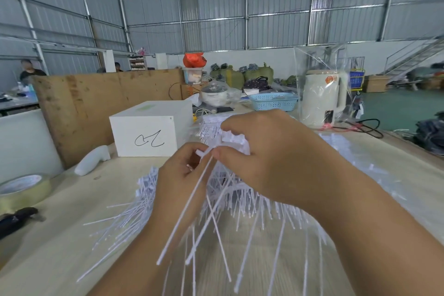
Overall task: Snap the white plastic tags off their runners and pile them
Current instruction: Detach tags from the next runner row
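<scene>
Both hands meet over the middle of the wooden table (60,243). My left hand (177,175) has its fingers curled round a long white plastic tag (185,209) that slants down toward me. My right hand (271,151) pinches the tag's head between thumb and forefinger and also holds a runner of white tags (236,138), whose strips hang down under the palm. A loose pile of snapped-off tags (129,218) fans out on the table to the left of my left hand.
A white box with a black scribble (149,132) stands behind the hands. A white plastic bottle (92,160), a tape roll (22,187) and a dark tool (16,220) lie at the left. A blue basket (274,101) and a wrapped kettle (322,101) stand at the back right. More white tags (355,151) lie at the right.
</scene>
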A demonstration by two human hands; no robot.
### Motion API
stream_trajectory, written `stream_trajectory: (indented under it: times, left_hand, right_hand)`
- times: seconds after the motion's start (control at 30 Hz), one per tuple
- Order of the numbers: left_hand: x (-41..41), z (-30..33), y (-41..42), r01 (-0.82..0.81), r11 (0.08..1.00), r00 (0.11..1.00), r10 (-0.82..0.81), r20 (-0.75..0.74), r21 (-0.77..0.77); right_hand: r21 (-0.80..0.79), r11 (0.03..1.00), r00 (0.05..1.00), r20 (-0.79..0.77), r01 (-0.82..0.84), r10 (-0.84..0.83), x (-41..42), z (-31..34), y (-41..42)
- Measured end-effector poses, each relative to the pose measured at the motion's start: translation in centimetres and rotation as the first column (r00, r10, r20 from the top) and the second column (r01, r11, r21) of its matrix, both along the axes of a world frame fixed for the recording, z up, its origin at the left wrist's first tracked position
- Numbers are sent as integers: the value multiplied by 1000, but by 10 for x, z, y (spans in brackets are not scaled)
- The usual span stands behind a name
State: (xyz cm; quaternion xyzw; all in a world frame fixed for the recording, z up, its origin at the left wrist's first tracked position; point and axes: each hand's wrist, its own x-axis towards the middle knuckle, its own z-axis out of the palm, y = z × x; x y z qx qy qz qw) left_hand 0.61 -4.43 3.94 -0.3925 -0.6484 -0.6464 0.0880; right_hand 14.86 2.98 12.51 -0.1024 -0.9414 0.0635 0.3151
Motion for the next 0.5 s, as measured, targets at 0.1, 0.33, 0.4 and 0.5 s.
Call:
stream_trajectory:
  times: [0.1,0.33,0.4,0.5]
  left_hand:
    - [4,-2,2,30,999,999,-29,17,-34]
    - [12,1,0,231,966,972,-225,64,-116]
    - [13,3,-1,258,962,966,-256,38,-92]
    - [14,4,-3,266,962,964,-265,26,-59]
  right_hand:
    - [12,999,994,-93,50,-49,8,10,-5]
    - [-121,983,911,404,136,-77,10,17,8]
    - [-236,965,851,524,112,29,1,6,18]
    - [-369,924,783,602,100,155,-5,-9,30]
